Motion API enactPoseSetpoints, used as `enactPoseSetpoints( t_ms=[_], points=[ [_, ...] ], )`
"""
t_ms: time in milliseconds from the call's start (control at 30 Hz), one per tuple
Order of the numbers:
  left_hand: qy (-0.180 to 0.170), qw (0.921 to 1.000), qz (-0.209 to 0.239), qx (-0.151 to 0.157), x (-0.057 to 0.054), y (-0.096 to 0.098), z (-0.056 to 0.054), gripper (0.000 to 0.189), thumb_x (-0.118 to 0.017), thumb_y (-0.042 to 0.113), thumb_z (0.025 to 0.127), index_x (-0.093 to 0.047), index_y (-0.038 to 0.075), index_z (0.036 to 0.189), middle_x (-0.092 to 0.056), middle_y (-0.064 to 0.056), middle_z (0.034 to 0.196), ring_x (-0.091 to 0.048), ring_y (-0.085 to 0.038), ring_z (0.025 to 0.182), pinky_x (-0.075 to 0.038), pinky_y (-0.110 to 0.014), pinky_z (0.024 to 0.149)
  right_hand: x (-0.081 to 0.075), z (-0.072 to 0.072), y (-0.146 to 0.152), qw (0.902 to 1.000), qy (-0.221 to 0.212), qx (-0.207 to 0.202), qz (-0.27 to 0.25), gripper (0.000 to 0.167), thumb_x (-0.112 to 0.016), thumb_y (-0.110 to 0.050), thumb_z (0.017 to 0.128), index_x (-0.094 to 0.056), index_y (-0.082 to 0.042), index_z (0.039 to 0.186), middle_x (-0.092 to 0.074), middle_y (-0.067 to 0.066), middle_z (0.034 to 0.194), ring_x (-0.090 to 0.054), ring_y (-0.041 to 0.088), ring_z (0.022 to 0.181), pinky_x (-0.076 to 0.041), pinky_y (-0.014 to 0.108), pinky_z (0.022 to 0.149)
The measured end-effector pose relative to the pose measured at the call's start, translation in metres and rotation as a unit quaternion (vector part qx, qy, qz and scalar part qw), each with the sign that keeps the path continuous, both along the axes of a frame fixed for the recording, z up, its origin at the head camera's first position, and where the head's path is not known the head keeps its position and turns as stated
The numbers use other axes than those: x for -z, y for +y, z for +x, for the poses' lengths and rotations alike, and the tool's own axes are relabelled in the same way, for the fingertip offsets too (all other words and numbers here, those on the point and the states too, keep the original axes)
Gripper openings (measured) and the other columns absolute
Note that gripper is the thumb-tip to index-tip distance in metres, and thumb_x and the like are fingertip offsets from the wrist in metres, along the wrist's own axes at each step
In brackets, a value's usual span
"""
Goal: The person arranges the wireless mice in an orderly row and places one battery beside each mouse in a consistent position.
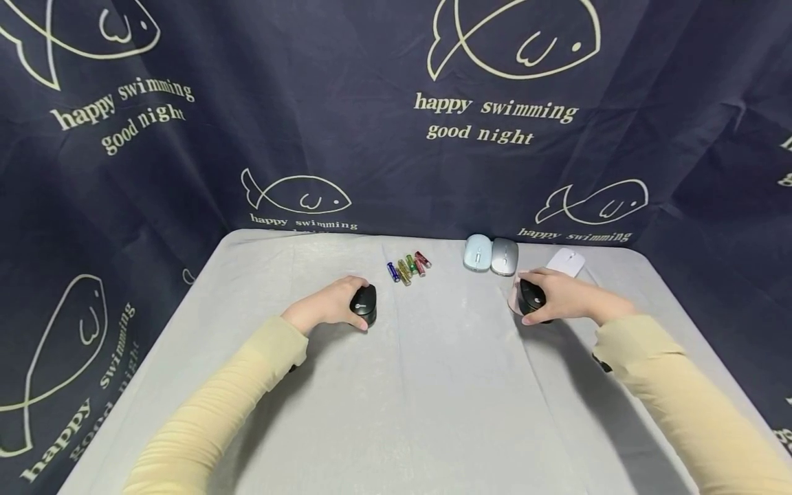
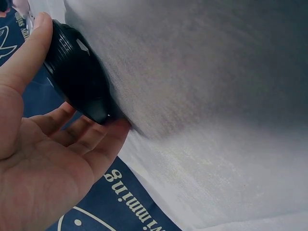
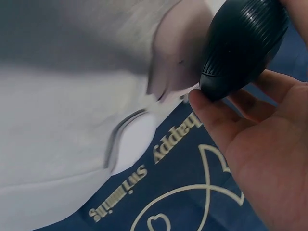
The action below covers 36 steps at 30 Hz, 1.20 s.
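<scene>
My left hand (image 1: 334,301) grips a black computer mouse (image 1: 364,304) by its two ends, left of the table's middle. In the left wrist view the thumb lies at one end of that mouse (image 2: 79,72) and the fingertips at the other. On the right side, my right hand (image 1: 559,295) holds a second black mouse (image 1: 531,298). A pink mouse (image 3: 178,50) is right beside it, partly covered in the head view. Beyond the right hand lies a white mouse (image 1: 566,262), its near part hidden by that hand.
A light blue mouse (image 1: 478,253) and a grey mouse (image 1: 504,257) sit side by side at the back edge of the white-covered table (image 1: 433,399). Several colourful batteries (image 1: 409,265) lie in a cluster left of them. A dark blue printed curtain (image 1: 371,89) hangs behind.
</scene>
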State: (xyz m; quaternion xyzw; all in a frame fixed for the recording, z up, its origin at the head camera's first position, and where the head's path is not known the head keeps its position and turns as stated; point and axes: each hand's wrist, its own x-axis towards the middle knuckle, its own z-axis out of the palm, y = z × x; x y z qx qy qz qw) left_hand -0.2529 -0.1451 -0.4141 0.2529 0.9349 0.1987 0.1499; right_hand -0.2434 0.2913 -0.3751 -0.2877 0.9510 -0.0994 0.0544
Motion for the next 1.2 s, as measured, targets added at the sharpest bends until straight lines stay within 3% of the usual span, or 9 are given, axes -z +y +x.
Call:
enactPoseSetpoints(
  t_ms=[400, 633, 767, 967, 1200],
  points=[
    [-0.003, 1.0000, 0.002, -0.001, 0.000, 0.001, 0.001, 0.090, -0.084, 0.032, 0.069, -0.039, -0.004, 0.137, -0.043, -0.021, 0.140, -0.039, -0.034, 0.130, -0.032, -0.043, 0.109, 0.000, -0.007, -0.042, 0.9998, 0.006, -0.015, -0.011, 0.091, -0.082, -0.037, 0.065, -0.045, 0.010, 0.133, -0.048, 0.030, 0.131, -0.048, 0.045, 0.117, -0.039, 0.053, 0.098],
    [-0.014, 0.9999, 0.003, -0.004, 0.000, 0.001, -0.001, 0.090, -0.084, 0.032, 0.070, -0.037, -0.004, 0.138, -0.040, -0.021, 0.141, -0.039, -0.033, 0.131, -0.032, -0.042, 0.109, 0.000, -0.009, -0.064, 0.9999, -0.002, -0.016, -0.006, 0.092, -0.081, -0.040, 0.066, -0.043, 0.005, 0.137, -0.045, 0.026, 0.137, -0.043, 0.041, 0.125, -0.038, 0.055, 0.098],
    [-0.017, 0.9998, 0.003, -0.003, -0.001, 0.002, -0.001, 0.090, -0.083, 0.031, 0.070, -0.037, -0.004, 0.138, -0.039, -0.022, 0.142, -0.038, -0.033, 0.131, -0.032, -0.042, 0.110, 0.004, -0.009, -0.075, 0.9998, -0.011, -0.007, -0.016, 0.094, -0.081, -0.041, 0.066, -0.041, 0.002, 0.139, -0.042, 0.023, 0.141, -0.040, 0.039, 0.128, -0.038, 0.056, 0.097],
    [-0.023, 0.9997, 0.005, -0.006, -0.004, 0.002, 0.001, 0.089, -0.083, 0.030, 0.070, -0.037, -0.005, 0.138, -0.039, -0.023, 0.142, -0.038, -0.034, 0.132, -0.030, -0.043, 0.110, 0.012, -0.010, -0.090, 0.9977, -0.007, -0.038, -0.055, 0.094, -0.082, -0.038, 0.065, -0.042, 0.008, 0.136, -0.043, 0.029, 0.138, -0.040, 0.042, 0.128, -0.034, 0.052, 0.104],
    [-0.025, 0.9996, 0.001, -0.010, -0.005, 0.003, 0.002, 0.089, -0.084, 0.029, 0.070, -0.037, -0.004, 0.138, -0.039, -0.022, 0.142, -0.038, -0.034, 0.132, -0.030, -0.042, 0.110, 0.019, -0.010, -0.107, 0.9974, -0.006, -0.045, -0.056, 0.095, -0.082, -0.042, 0.065, -0.043, 0.003, 0.138, -0.044, 0.023, 0.140, -0.040, 0.039, 0.129, -0.035, 0.050, 0.104]
  ],
)
